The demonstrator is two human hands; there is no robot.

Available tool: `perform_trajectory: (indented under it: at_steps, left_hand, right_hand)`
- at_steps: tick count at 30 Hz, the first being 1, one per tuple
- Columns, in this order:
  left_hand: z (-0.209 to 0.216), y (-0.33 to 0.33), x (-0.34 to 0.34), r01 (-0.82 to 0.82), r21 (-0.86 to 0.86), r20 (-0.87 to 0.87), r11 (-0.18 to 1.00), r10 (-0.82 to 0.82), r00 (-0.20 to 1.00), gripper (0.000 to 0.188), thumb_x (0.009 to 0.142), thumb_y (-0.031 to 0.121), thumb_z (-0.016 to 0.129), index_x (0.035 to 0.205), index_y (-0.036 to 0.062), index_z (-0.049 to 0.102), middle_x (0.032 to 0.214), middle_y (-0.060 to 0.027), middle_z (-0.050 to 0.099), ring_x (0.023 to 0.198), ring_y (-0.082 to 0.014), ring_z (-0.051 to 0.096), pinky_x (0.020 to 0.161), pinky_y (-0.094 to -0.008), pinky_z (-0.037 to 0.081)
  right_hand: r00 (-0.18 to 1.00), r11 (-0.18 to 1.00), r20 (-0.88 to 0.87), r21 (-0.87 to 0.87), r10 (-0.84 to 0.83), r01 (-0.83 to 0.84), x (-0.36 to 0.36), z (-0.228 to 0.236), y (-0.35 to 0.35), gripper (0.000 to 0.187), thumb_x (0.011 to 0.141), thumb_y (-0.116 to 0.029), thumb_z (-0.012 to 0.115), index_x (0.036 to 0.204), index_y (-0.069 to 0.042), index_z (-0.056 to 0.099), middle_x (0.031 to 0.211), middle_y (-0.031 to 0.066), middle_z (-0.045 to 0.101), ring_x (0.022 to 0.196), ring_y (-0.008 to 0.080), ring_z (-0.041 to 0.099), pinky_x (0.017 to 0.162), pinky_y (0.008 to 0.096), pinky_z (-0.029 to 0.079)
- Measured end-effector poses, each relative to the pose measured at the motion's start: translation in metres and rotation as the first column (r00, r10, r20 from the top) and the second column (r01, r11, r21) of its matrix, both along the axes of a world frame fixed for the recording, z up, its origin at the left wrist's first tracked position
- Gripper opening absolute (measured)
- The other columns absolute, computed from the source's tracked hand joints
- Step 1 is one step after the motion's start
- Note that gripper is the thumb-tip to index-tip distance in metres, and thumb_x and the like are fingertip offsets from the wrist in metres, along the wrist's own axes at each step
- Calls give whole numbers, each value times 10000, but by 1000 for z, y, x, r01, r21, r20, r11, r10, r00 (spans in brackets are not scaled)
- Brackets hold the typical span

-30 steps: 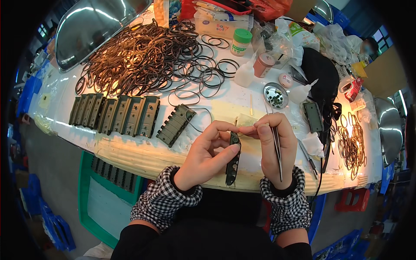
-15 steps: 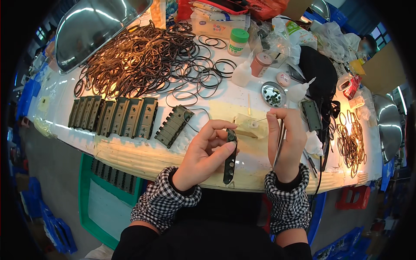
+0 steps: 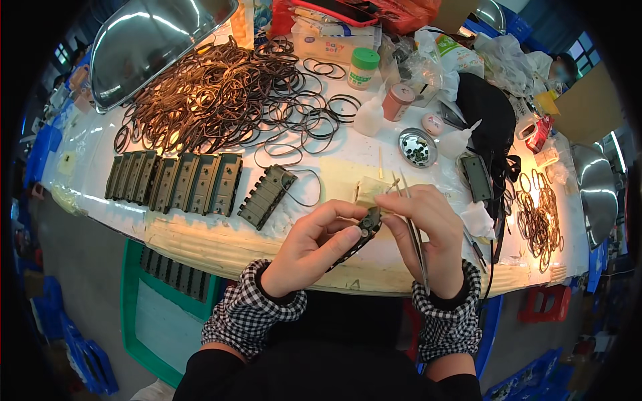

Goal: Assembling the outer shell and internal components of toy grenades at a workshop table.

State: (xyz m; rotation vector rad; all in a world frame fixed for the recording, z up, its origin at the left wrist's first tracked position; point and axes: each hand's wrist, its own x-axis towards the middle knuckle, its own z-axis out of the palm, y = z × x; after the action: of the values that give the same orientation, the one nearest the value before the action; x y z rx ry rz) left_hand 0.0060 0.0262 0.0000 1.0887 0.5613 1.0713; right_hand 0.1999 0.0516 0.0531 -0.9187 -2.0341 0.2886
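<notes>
Left hand (image 3: pixel 311 250) pinches a dark green part (image 3: pixel 368 226) between thumb and fingers; right hand (image 3: pixel 431 227) has its fingertips at the part's upper end, tweezers (image 3: pixel 414 237) gripped against its palm.

The part sits tilted above the table's near edge, so a loose pinch could drop it; the tweezers, tips pointing away, could snag or scratch something if the right hand turns; whether its fingertips hold anything small, I cannot tell. Counted: one part in hand, one pair of tweezers, one round dish (image 3: pixel 432 159) of small green pieces too many to count, two white squeeze bottles (image 3: pixel 368 119), one ribbed green block (image 3: pixel 266 197) lying apart; the row of green blocks (image 3: pixel 194 184) overlaps too closely for a sure count.
</notes>
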Motion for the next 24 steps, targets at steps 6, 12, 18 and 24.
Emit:
perform_trajectory:
  at_steps: [6,12,18,24]
  left_hand:
    - [-2,-4,-11,31,143,-93,989,-18,996,226,996,99,513,1188,-21,505,994,-36,617,947,-70,583,795,-229,467]
    - [16,-11,-14,-99,364,-347,926,234,908,197,871,74,641,1048,-10,624,850,-69,655,826,-123,631,776,-273,497]
    - [19,-12,-5,-236,731,-360,641,655,665,311,654,59,729,959,18,684,835,-93,649,774,-235,609,833,-351,492]
    - [18,-13,0,-274,807,-316,524,774,549,279,628,43,719,904,34,685,761,-69,597,711,-219,553,703,-321,455]
  right_hand:
    - [987,912,-121,-382,109,-148,2,1,-11,195,785,16,725,966,-30,671,819,80,650,663,174,618,601,278,484]
    - [946,736,-312,-620,86,-271,2,1,-16,88,857,2,685,935,7,647,790,52,623,608,88,626,536,213,493]
    - [953,798,-300,-563,42,-212,-7,-2,-20,99,847,23,684,930,13,632,807,61,607,616,95,624,544,221,495]
    - [960,806,-262,-543,104,-235,-7,-5,-19,95,874,80,619,951,37,585,852,70,591,690,104,637,611,211,524]
